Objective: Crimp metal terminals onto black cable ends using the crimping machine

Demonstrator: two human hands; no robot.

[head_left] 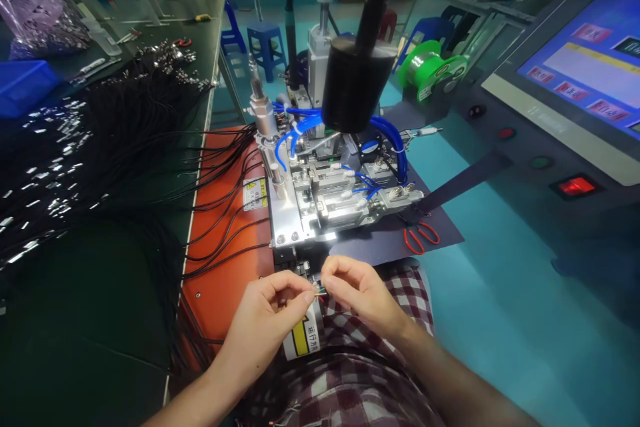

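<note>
My left hand (pixel 277 303) pinches a small bundle of thin coloured wires (pixel 320 293) between thumb and forefinger. Opposite it, fingertips almost meeting the left ones, my right hand (pixel 363 293) is closed in a pinch at the ends of these wires. The wires are tiny and partly covered by the fingers. Just beyond both hands is the front of a bench machine (pixel 345 197) with metal slides and blue air tubes. Below the left hand, a white label with a yellow arrow (pixel 301 337) shows on a rounded part.
Black cables (pixel 225 250) lie across the orange machine base (pixel 220 213), beside a large cable heap (pixel 125 127) on the left bench. Red-handled scissors (pixel 421 237) rest on a dark plate. A black cylinder (pixel 357 87) hangs overhead. A green wire spool (pixel 433 70) and control screen (pixel 590 67) stand right.
</note>
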